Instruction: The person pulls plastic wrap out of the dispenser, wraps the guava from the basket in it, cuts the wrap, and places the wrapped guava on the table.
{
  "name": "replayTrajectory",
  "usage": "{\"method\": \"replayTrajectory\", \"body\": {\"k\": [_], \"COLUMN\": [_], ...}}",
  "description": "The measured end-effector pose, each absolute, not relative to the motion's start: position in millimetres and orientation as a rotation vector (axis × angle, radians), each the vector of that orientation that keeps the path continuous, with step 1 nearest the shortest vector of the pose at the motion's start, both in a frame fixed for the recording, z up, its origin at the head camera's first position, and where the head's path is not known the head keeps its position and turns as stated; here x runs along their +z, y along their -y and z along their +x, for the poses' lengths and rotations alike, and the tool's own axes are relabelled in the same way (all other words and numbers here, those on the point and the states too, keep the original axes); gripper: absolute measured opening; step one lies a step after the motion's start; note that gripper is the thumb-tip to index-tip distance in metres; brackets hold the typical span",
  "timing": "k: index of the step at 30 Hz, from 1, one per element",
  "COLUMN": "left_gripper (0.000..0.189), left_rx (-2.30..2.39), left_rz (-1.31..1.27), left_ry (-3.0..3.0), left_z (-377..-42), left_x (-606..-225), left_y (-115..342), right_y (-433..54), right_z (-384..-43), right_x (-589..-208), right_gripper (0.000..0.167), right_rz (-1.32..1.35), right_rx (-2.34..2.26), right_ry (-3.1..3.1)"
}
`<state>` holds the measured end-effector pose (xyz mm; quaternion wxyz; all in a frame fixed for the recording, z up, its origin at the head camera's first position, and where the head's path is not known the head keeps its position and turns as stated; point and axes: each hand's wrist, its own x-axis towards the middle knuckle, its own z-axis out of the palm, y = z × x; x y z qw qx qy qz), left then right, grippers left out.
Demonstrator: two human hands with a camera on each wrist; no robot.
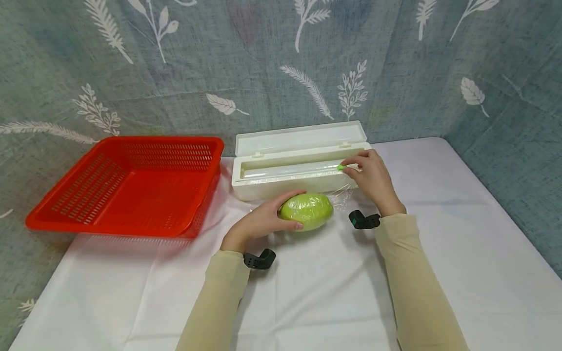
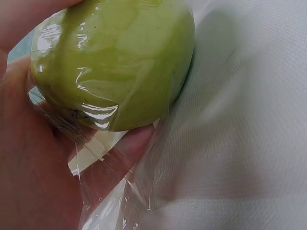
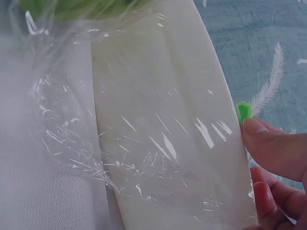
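My left hand (image 1: pixel 265 219) grips a green oval fruit (image 1: pixel 309 211), like a small melon, from its left side. Clear cling film (image 2: pixel 98 112) covers the fruit in the left wrist view, with loose folds along my palm. From the fruit, the film spreads over the front of a white cling film dispenser box (image 1: pixel 285 185), whose lid (image 1: pixel 303 139) stands raised. At the box's right end, my right hand (image 1: pixel 373 178) pinches a small bright green slider (image 1: pixel 340 167) between thumb and finger. In the right wrist view this slider (image 3: pixel 243 110) sits on the box's edge.
A red plastic basket (image 1: pixel 193 214) with slotted walls stands to the left of the box. White cloth (image 1: pixel 316 302) covers the table. Behind it hangs a grey-green curtain (image 1: pixel 263 58) with white leaf prints.
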<state>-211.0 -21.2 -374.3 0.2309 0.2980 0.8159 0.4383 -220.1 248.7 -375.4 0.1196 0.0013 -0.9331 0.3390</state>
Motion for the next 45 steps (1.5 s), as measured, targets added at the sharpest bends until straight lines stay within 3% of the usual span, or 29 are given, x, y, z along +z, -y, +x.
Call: {"method": "replayTrajectory", "body": {"k": [10, 23, 32, 45], "left_gripper": [0.077, 0.073, 0.075, 0.075], "left_rx": [1.239, 1.211, 1.201, 1.201], "left_rz": [0.840, 0.829, 0.840, 0.832], "left_ry": [-2.249, -2.235, -2.269, -2.255], "left_z": [-226, -225, -226, -226], "left_x": [-404, -403, -407, -403], "left_y": [24, 24, 25, 24], "right_y": [-251, -287, -328, -314], "right_z": [-220, -214, -225, -203], "right_x": [-376, -385, -420, -373], "right_gripper": [0.020, 0.025, 0.041, 0.070], "right_rz": [-0.046, -0.155, -0.429, -0.264], "right_rx": [0.946, 1.058, 1.361, 1.214], "right_ry": [2.731, 2.651, 2.598, 3.156]}}
